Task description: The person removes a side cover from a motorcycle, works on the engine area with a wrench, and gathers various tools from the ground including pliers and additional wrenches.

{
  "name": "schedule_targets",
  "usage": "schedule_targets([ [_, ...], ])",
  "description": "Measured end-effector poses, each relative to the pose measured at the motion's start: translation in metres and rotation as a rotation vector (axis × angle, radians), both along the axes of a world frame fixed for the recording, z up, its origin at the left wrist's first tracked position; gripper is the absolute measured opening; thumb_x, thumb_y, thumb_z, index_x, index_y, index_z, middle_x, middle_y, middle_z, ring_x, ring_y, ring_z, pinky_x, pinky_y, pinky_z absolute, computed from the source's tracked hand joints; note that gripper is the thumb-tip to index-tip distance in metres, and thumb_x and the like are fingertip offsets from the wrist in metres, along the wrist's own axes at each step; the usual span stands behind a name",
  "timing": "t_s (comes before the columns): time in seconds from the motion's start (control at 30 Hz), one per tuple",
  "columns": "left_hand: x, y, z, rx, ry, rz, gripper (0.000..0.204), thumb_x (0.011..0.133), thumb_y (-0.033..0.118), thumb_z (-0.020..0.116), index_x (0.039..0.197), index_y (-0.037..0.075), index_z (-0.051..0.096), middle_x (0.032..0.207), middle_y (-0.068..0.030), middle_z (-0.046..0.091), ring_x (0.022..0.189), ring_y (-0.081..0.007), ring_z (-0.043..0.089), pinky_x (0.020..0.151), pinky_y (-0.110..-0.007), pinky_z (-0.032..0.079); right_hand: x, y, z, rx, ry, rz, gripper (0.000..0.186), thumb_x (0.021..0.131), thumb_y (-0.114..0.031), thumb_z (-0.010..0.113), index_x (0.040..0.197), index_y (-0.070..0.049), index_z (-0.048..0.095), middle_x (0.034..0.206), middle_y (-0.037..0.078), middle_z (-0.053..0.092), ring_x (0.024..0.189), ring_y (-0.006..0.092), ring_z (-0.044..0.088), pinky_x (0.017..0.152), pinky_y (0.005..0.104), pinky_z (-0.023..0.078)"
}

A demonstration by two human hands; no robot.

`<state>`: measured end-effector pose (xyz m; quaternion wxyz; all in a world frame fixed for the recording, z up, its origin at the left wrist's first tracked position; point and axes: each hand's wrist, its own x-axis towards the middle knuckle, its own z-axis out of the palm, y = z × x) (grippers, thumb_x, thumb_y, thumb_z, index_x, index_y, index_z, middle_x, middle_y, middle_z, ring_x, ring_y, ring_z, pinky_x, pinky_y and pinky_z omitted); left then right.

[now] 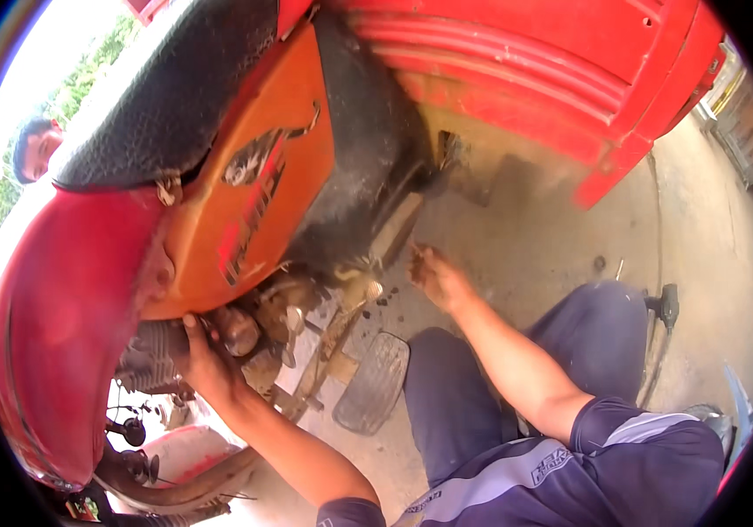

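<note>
A red motor tricycle with an orange side panel [245, 176] stands in front of me on the left. My left hand [208, 358] reaches in below that panel, against the finned engine cylinder [150, 356]. Its thumb points up and its fingers curl in beside a round engine cover [238, 330]; what they hold is hidden. My right hand [436, 277] is raised above the floor, to the right of the metal foot lever [363, 288]. Its fingers are bent together and slightly blurred, and anything between them is too small to name.
A black foot pedal [373, 383] lies close to my knee. Overhead at right hangs the red cargo bed [517, 70]. A black-handled tool [665, 307] rests on the concrete floor [702, 237] beyond my leg. Behind the black seat [166, 97], another person [36, 149] is partly visible.
</note>
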<state>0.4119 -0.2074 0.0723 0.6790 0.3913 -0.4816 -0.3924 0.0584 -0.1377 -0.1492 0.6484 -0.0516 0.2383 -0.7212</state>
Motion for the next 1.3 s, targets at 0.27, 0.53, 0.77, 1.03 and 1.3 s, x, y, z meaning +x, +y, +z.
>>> schedule_targets([
  [0.27,0.003,0.001,-0.007,0.055,0.064,-0.01,0.024,0.1,0.015,0.067,0.117,0.0,0.06,0.085,0.0005,0.056,0.066,-0.0085,0.046,0.073,-0.027,0.05,-0.029,0.025,0.02,-0.059,0.178,0.157,0.029,0.098,-0.017,0.068,0.124,-0.003,0.063,0.098,0.004,0.064,0.089,0.0177,0.062,0.083,0.0391,0.057],
  [0.53,0.0,0.003,0.02,0.002,0.084,-0.007,0.04,0.095,0.008,0.071,0.132,0.002,0.057,0.111,-0.004,0.066,0.069,-0.0082,0.051,0.073,-0.03,0.057,-0.03,0.031,0.241,-0.536,0.891,0.308,0.019,0.095,-0.006,0.069,0.113,0.001,0.068,0.096,0.01,0.071,0.075,0.0156,0.068,0.071,0.0302,0.057],
  [0.77,0.0,0.011,0.017,0.061,0.082,0.004,0.035,0.098,0.006,0.066,0.132,0.0,0.058,0.114,-0.0047,0.067,0.073,-0.0073,0.056,0.068,-0.024,0.054,0.057,-0.096,0.327,-0.934,2.151,-0.428,0.032,0.088,-0.007,0.063,0.119,-0.005,0.071,0.092,0.014,0.068,0.079,0.0336,0.068,0.072,0.0417,0.057],
  [1.03,-0.023,0.027,0.008,0.042,0.049,0.097,0.035,0.099,0.012,0.068,0.13,-0.001,0.059,0.112,-0.0048,0.068,0.08,-0.0055,0.058,0.061,-0.017,0.041,0.08,-0.09,0.319,-0.902,2.331,-0.489,0.038,0.082,-0.004,0.058,0.117,-0.001,0.071,0.09,0.018,0.067,0.082,0.0345,0.07,0.073,0.0429,0.058],
  [1.3,-0.032,0.034,-0.009,-0.007,0.092,0.083,0.035,0.099,0.011,0.067,0.13,-0.002,0.057,0.117,-0.01,0.067,0.098,-0.018,0.067,0.082,-0.031,0.057,0.075,-0.091,0.312,-0.928,2.382,-0.47,0.035,0.082,-0.004,0.058,0.115,0.0,0.071,0.093,0.015,0.067,0.086,0.0318,0.071,0.074,0.0398,0.059],
])
